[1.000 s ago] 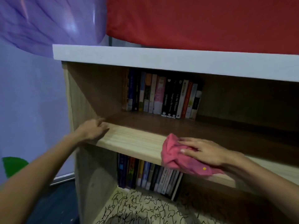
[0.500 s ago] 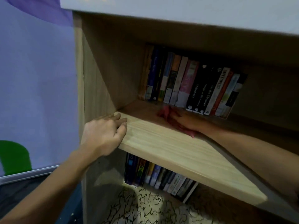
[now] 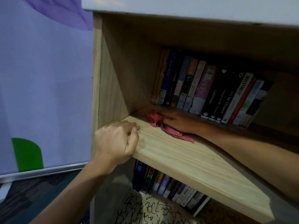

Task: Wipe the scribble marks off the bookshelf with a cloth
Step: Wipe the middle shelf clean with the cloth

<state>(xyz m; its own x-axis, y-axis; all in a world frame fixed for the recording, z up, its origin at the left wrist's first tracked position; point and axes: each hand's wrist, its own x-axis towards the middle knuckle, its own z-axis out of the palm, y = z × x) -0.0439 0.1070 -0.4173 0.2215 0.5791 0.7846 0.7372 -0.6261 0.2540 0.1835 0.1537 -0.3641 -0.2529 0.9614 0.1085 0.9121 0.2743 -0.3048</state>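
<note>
The bookshelf point(image 3: 110, 94) fills the view from 12 to 5 o'clock. Its middle shelf board point(image 3: 186, 156) is gripped at the front left corner by the left hand point(image 3: 116, 141), fingers curled over the edge. A row of books point(image 3: 210, 91) stands at 1 o'clock of the cloth point(image 3: 155, 118), which is pressed bunched onto the board's rear left corner by the right hand point(image 3: 179, 122), fingers laid fairly flat. Scribble marks point(image 3: 145, 210) are noted at 6 o'clock on the lower shelf, untouched. Risk judged: with the gap so small, the books could be nudged over by the next stroke.

Home room, wooden bookshelf point(image 3: 186, 159), rows of paperback books point(image 3: 210, 92), lilac wall point(image 3: 45, 86)
</note>
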